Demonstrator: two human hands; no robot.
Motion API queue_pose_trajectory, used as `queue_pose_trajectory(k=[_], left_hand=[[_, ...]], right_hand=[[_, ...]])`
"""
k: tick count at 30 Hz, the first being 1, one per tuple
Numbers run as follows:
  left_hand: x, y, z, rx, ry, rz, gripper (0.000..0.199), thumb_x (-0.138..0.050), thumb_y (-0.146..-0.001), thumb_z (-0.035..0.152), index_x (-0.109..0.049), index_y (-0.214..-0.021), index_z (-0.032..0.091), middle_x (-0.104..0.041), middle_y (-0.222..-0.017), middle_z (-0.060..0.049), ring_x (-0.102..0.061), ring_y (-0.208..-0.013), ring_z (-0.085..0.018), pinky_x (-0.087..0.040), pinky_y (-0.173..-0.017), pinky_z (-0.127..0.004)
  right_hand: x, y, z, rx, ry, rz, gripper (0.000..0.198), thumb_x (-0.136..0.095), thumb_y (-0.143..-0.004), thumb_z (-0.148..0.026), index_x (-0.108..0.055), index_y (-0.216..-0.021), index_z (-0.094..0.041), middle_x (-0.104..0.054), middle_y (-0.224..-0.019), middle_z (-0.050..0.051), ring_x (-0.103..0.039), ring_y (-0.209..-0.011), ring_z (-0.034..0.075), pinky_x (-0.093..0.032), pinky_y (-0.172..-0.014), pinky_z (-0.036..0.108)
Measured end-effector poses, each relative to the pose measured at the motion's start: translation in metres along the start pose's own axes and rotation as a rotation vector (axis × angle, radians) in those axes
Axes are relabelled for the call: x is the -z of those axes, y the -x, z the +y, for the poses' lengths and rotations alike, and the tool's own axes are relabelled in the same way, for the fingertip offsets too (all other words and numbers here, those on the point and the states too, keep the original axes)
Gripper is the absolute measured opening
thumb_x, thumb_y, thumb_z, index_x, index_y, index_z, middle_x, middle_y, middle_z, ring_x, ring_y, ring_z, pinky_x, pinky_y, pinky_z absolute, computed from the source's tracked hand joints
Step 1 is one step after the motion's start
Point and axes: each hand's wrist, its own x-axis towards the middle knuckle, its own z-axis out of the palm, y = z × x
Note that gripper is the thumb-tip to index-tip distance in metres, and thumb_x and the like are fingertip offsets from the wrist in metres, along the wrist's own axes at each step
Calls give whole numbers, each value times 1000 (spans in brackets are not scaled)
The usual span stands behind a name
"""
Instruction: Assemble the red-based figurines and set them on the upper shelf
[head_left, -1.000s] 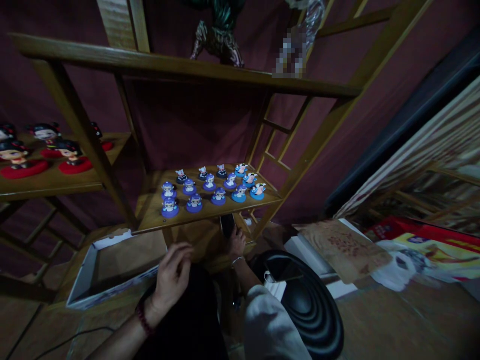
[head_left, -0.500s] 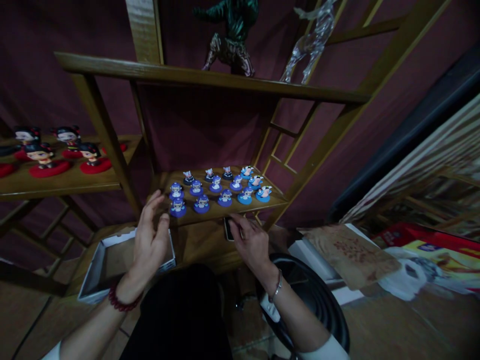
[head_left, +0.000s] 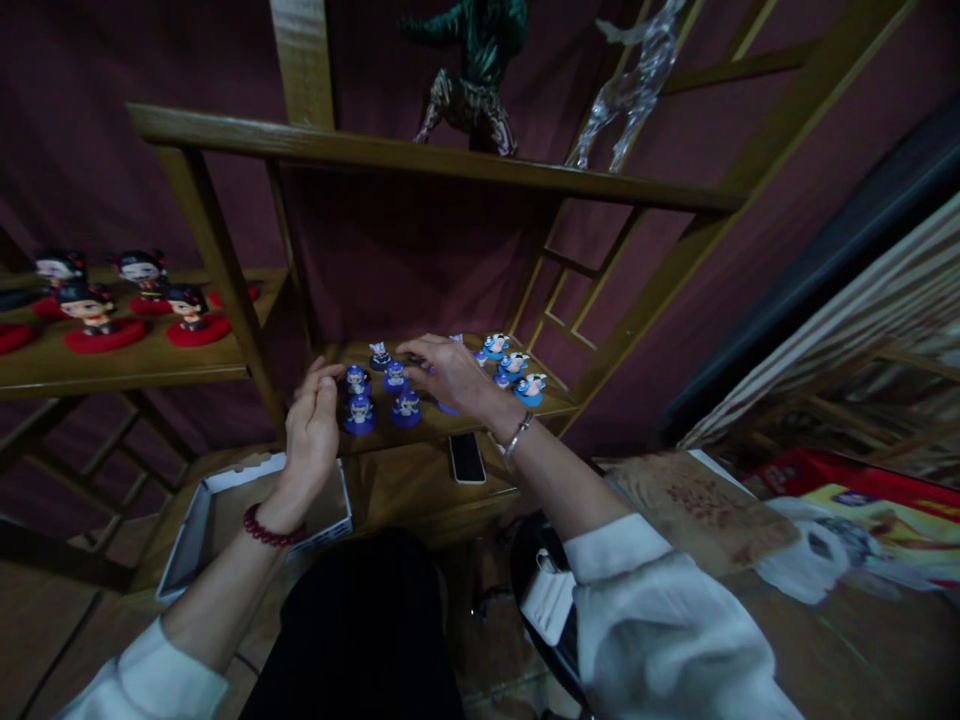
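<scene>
My right hand (head_left: 452,378) reaches over the middle of a group of small figurines on the shelf (head_left: 375,447). Its thumb and index finger are apart, and it covers several figurines, so contact there is hidden. My left hand (head_left: 311,428) is at the group's left edge, fingers extended and nothing held. Beside it are purple round-based figurines (head_left: 359,414). A small dark-based cat figurine (head_left: 379,354) shows in the back row, left of my right fingertips. Blue-based figurines (head_left: 529,389) line the right end.
Below lies a phone (head_left: 468,458), with an open white box (head_left: 199,520) to the left. Red-based figurines (head_left: 105,335) occupy the left shelf. A green statue (head_left: 480,80) and a clear horse figure (head_left: 630,85) stand above. A brown paper bag (head_left: 701,500) is at right.
My right hand has moved from the phone up and left over the figurines, leaving the phone uncovered. My left hand has shifted slightly right, and its fingers have drawn closer together.
</scene>
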Motion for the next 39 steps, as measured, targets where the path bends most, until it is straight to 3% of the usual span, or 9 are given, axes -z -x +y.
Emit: queue_pose_trajectory(k=[6,16,25,39], left_hand=[[-6,-8,-12,-1,-33,-6,39,-34,-89,36,-68,-87,17,-63,-112,-8,-47,-120,-20,-31,-104,-34],[-11,-11,-18,150,31,-86,44,-36,-87,43,-68,-82,14,-65,-111,-11,-55,-109,-22,-37,-99,-35],[-10,-11,-15,165,-60,-144,46,-34,-87,43,-69,-85,14,-68,-103,-12,-57,-105,-23,-37,-97,-35],[-10,-10,-9,155,-138,-145,46,-32,-86,41,-69,-82,14,-67,-108,-13,-55,-110,-24,-35,-100,-37]], right_hand=[[-10,-32,6,-27,65,-232,40,-66,-77,-19,-59,-117,-17,-65,-112,9,-59,-103,20,-43,-87,27],[-12,-45,0,-46,188,-457,36,-64,-76,-20,-62,-112,-18,-67,-106,8,-61,-96,19,-43,-78,23],[-16,-48,-3,-99,210,-520,30,-61,-77,-20,-64,-107,-19,-68,-101,6,-61,-90,17,-40,-70,20],[-24,-50,9,-34,160,-474,28,-65,-73,-16,-68,-101,-19,-70,-99,5,-62,-90,17,-42,-73,21]])
